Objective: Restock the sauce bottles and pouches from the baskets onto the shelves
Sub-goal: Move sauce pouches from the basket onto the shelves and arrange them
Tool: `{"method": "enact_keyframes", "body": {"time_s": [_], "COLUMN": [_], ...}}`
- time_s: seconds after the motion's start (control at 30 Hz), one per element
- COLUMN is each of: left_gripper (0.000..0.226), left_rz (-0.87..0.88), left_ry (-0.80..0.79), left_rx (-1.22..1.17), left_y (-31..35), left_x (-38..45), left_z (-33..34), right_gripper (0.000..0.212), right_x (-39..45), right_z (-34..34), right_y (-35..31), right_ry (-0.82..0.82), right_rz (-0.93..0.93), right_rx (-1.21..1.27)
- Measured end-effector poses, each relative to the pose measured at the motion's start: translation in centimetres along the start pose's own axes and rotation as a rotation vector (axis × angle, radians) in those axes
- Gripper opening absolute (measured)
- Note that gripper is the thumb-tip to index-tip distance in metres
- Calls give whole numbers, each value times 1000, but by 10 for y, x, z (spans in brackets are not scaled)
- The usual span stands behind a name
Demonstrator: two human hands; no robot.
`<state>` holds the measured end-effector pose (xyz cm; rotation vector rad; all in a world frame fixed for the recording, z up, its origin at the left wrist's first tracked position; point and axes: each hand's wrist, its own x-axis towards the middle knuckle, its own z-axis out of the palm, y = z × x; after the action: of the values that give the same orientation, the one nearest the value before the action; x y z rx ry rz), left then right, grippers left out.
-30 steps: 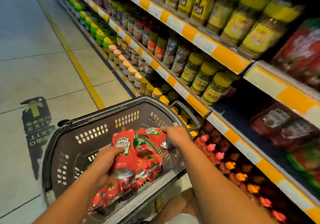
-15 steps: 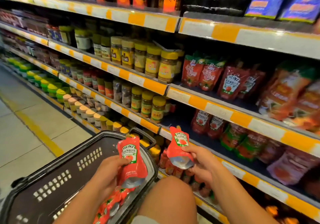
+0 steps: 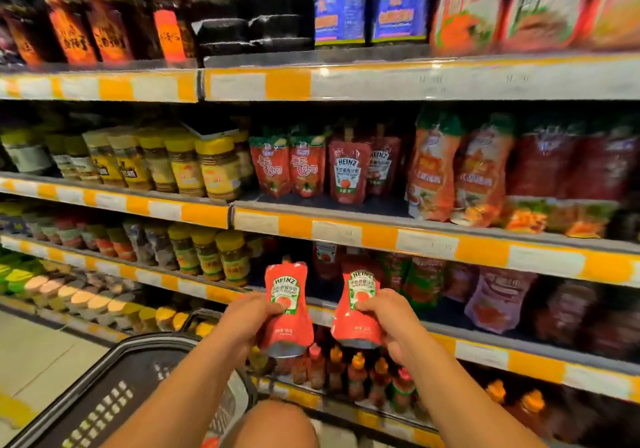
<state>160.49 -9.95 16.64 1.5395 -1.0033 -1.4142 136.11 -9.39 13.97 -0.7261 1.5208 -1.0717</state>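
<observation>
Two soft red Heinz ketchup pouches are up in front of the shelves, one per hand. The left hand [image 3: 247,319] grips the left pouch [image 3: 286,309] at its waist; the right hand [image 3: 389,319] grips the right pouch [image 3: 358,309] likewise. Both hang clear of any shelf board. Two matching Heinz pouches [image 3: 348,173] stand on the yellow-edged middle shelf [image 3: 374,236] (probably their row). Pushed in carelessly, the floppy packs could topple those neighbours. One dark plastic basket [image 3: 114,388] sits below.

We note two red Heinz pouches, left pouch [image 3: 288,309] and right pouch [image 3: 358,309], upright, side by side, lower centre of frame, before the shelf [image 3: 429,243]; dark basket [image 3: 114,388] lower left.
</observation>
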Motion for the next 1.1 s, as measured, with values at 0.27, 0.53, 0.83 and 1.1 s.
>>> {"method": "enact_keyframes", "body": {"time_s": [0.27, 0.53, 0.83, 1.1], "left_gripper": [27, 54, 54, 47], "left_rz": [92, 192, 285, 309], "left_ry": [-26, 4, -50, -11], "left_rx": [107, 48, 0, 61], "left_y": [9, 7, 2, -24], "left_x": [56, 110, 144, 162], "left_z": [34, 54, 67, 74], "right_gripper": [42, 25, 16, 48], "right_x": [31, 61, 85, 94], "right_z": [6, 13, 23, 28], "right_y": [-4, -13, -7, 3], "right_ry": [123, 219, 287, 272], "right_rz": [-50, -102, -207, -240], "right_rx": [55, -3, -153, -216]}}
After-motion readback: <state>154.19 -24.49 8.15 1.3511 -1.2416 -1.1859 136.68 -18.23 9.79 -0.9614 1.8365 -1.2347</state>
